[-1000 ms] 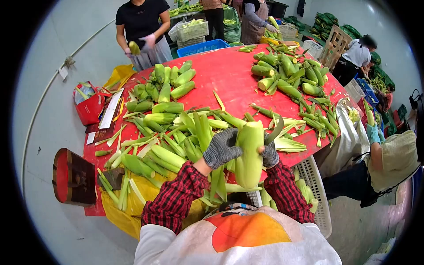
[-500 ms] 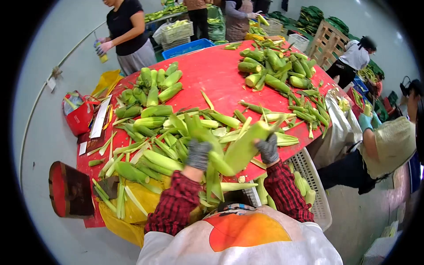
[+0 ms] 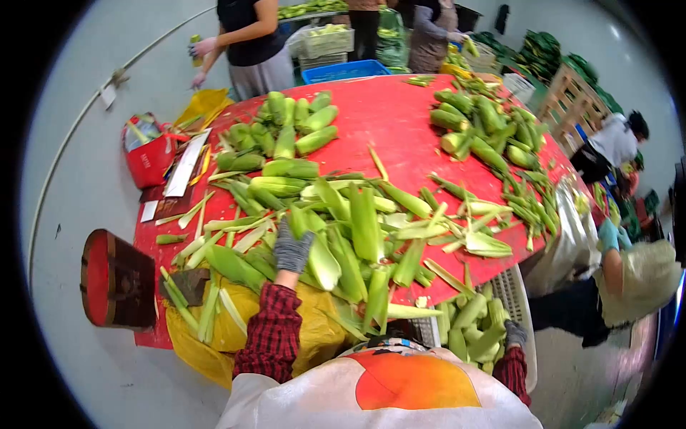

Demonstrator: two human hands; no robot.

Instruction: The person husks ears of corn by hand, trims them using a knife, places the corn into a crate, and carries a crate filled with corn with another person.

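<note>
Both hands have moved apart since half a second ago, when they were at one fat green ear of corn together. Now the left hand (image 3: 291, 250), in a grey knit glove, is up on the big messy heap of long green corn leaves (image 3: 364, 225). Its fingers point away from the person and touch the leaves, but I cannot tell if they grip anything. The right hand (image 3: 514, 334), in a grey glove too, has gone down to the tall white plastic crate with holes (image 3: 526, 314). It is just beside the smooth, pale green peeled ears of corn (image 3: 468, 318) lying inside. I cannot tell if it holds one.

The leaf heap lies on the near side of the big red table (image 3: 371, 146). Farther back on the table sit two piles: a left pile of dark green ears (image 3: 286, 129) and a right pile of dark green ears (image 3: 489, 129). A crumpled yellow plastic sack (image 3: 236, 332) is at the near left edge, and a dark brown bin with a red inside (image 3: 118, 279) stands beside it. Across the table are a person in a black shirt (image 3: 246, 28) and a blue plastic tray (image 3: 346, 71).
</note>
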